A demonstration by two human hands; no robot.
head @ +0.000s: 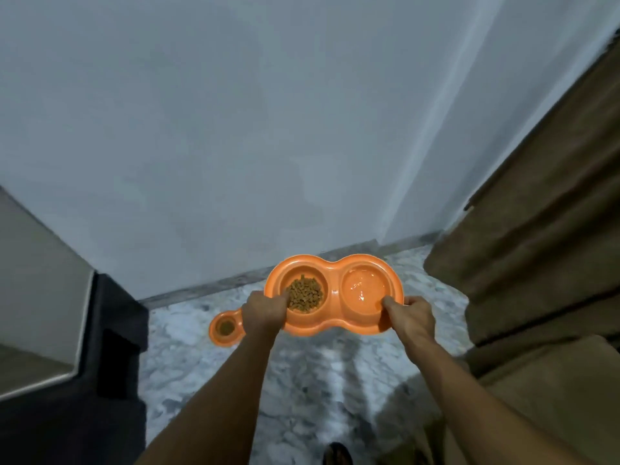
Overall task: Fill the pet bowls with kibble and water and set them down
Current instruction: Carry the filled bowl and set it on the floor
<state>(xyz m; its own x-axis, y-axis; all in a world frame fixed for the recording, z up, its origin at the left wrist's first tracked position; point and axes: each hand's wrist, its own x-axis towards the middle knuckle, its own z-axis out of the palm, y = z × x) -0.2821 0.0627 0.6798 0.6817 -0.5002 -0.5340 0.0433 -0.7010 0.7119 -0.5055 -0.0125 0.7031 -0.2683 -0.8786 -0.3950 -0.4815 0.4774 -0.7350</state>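
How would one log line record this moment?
left hand, right hand: grip orange double bowl | kibble left well, water right well | second bowl: on floor

Floor (302, 380): polished stone, grey-white marbled pattern, blurred pale reflections down middle. Grey skirting (208, 286) ran along far edge where floor met wall.

Directly on floor, left of centre, near skirting: orange double bowl (217, 337), lying flat. Only one round compartment visible, other end hidden. Brown kibble (225, 328) sat in visible compartment.

Left edge: dark cabinet (110, 330) stood on floor. Right edge: brown upholstered seat (536, 263) reached down to floor. Bottom edge: dark shoe (337, 454), partly cropped.
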